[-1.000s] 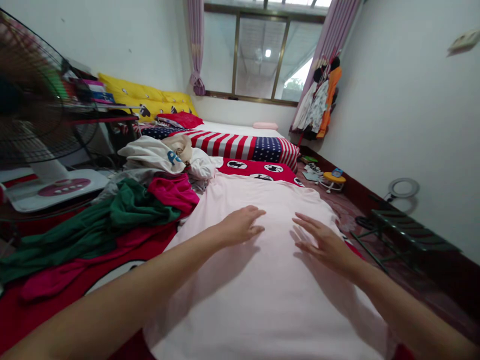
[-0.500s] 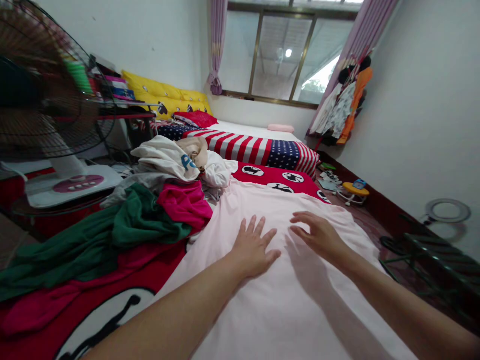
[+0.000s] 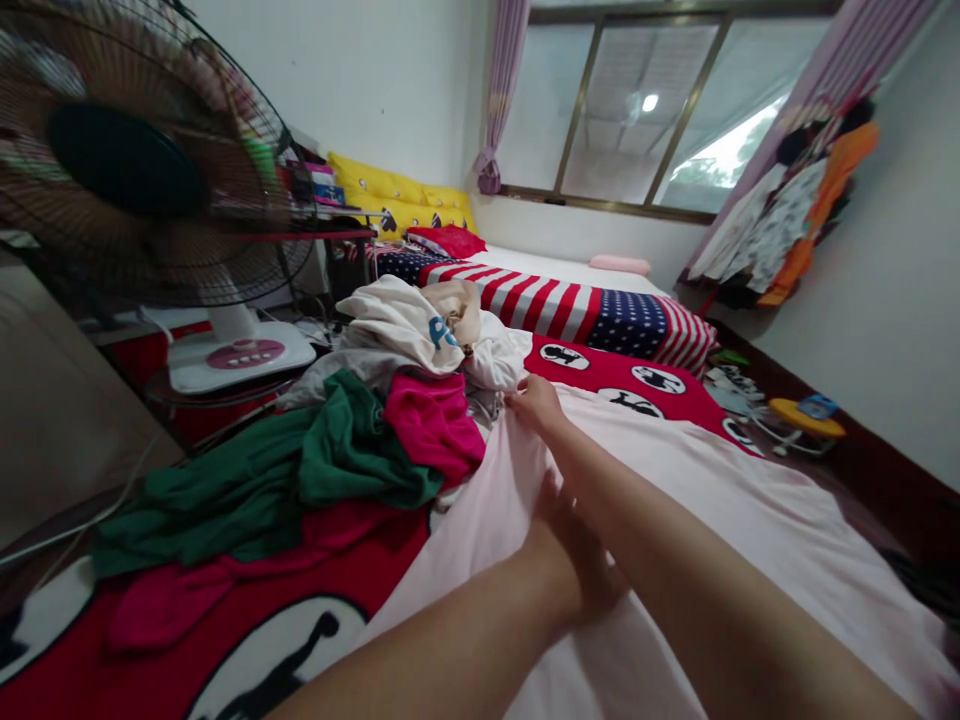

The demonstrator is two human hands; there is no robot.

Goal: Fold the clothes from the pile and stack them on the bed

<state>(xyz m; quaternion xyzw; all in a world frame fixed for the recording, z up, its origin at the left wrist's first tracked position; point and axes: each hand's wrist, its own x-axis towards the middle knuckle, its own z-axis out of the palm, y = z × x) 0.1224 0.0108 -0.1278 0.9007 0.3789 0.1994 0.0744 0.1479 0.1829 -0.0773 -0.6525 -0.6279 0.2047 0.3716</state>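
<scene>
- In the head view, a pale pink cloth (image 3: 750, 510) is lying spread over a red patterned blanket (image 3: 382, 570), covering much of its right side and leaving its far edge and near left corner showing.
- The right hand (image 3: 538, 403) is reaching across to the cloth's far left corner; its grip is pinching the cloth there between thumb and fingers, and the fabric is creasing below it.
- The left hand (image 3: 571, 552) is resting low over the cloth, nearer the person, with the right forearm crossing above it; the forearm is hiding part of the hand, so I cannot tell whether its grip is spread or closing on fabric.
- Just beside the cloth's left edge, a magenta garment (image 3: 439, 425) and a dark green garment (image 3: 247, 480) are lying crumpled, the green one stretching toward the blanket's left edge.
- Behind them, a white garment with blue lettering (image 3: 397, 320) is lying bunched against a beige cloth (image 3: 456, 305), near the right fingertips.
- Past the blanket's left edge, an electric fan (image 3: 127, 160) is standing on a white base.
- Beyond the blanket's far edge, a bed with a stars-and-stripes cover (image 3: 540, 305) is standing below a window (image 3: 637, 110).
</scene>
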